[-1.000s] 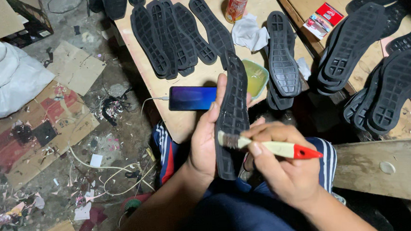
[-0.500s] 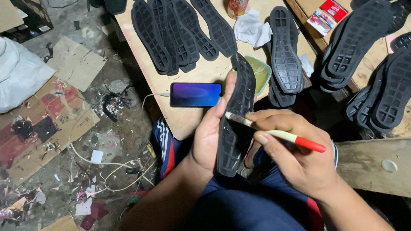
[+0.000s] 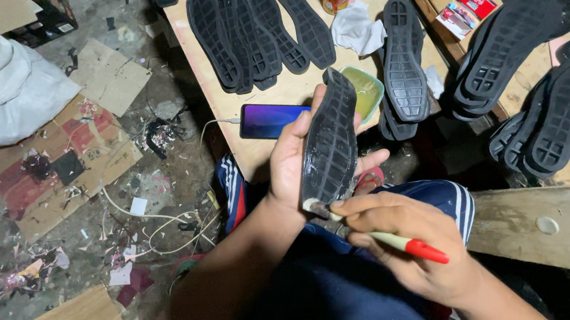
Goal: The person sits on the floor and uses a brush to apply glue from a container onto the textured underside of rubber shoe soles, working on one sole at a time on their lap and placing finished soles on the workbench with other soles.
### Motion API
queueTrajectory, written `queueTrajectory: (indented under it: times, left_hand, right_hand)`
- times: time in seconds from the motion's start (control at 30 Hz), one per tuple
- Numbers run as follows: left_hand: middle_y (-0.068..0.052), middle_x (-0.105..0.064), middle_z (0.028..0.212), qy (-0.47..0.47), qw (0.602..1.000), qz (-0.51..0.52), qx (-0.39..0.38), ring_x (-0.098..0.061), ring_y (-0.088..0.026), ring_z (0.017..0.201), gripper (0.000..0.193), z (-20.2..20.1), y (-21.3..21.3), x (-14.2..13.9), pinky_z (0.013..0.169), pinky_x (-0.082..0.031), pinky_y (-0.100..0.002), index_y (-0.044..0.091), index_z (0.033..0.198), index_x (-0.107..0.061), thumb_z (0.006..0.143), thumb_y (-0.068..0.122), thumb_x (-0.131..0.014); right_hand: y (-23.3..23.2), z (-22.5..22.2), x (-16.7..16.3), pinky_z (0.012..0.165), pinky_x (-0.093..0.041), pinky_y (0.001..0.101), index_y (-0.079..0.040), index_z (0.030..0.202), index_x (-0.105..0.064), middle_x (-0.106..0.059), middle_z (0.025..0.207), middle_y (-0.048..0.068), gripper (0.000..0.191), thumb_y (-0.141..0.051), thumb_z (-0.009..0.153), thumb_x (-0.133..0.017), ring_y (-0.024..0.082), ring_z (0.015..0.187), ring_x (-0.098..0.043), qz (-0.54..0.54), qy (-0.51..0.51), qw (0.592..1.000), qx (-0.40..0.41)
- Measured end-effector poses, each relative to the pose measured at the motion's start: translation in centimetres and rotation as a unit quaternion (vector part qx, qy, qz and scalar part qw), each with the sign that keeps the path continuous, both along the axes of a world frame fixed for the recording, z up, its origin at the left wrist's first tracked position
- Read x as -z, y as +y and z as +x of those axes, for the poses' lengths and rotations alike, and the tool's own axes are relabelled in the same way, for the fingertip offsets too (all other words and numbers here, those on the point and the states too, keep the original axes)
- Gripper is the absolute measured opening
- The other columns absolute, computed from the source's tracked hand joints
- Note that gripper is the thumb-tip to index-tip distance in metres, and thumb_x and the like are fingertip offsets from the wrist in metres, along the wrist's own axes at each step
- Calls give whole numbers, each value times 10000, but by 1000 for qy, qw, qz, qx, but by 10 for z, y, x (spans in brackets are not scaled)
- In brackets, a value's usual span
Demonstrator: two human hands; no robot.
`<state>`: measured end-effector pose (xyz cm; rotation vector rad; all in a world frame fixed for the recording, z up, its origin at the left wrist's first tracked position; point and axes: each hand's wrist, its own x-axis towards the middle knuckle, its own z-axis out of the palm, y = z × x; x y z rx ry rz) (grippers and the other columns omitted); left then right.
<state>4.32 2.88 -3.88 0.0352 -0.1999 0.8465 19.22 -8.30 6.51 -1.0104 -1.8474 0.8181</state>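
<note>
A black rubber shoe sole (image 3: pixel 330 144) is held upright over the lap, clasped in the left hand (image 3: pixel 292 163), while a small red-handled brush (image 3: pixel 375 237), pinched in the right hand (image 3: pixel 415 244), touches its lower end; even, thin strokes to the edges would probably serve best.

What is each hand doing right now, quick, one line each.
Left hand: closed around a black shoe sole, held upright.
Right hand: closed on a red-handled brush, tip at the sole's lower end.
</note>
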Motion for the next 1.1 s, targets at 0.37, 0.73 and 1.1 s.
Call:
queueTrajectory:
  times: [0.37,0.73,1.1]
  left_hand:
    - [-57,-567,1489,-35,999,12,14,-572,-227,1354,402,13,8,-4,1204,-318,-749,284,1587,-427,1201,394,-412]
    - [-38,-571,1512,-72,997,29,-5,-557,-249,1396,327,9,18,-4,1231,-271,-719,242,1499,-513,1218,346,-382]
    - [-63,-501,1558,-32,999,25,-18,-486,-248,1444,453,0,15,-18,1240,-236,-731,253,1607,-382,1175,381,-427]
  right_hand:
    - [3,4,-4,999,-592,375,-17,1115,-621,-705,1243,170,237,51,898,-689,278,1126,-736,14,41,999,5]
    - [-1,20,0,933,-594,368,-16,1021,-653,-728,1162,158,207,28,825,-703,268,1057,-747,10,-22,1000,-20]
    - [-13,7,2,876,-604,352,-11,1036,-639,-730,1111,182,229,40,832,-729,269,1008,-756,53,-41,998,-8]
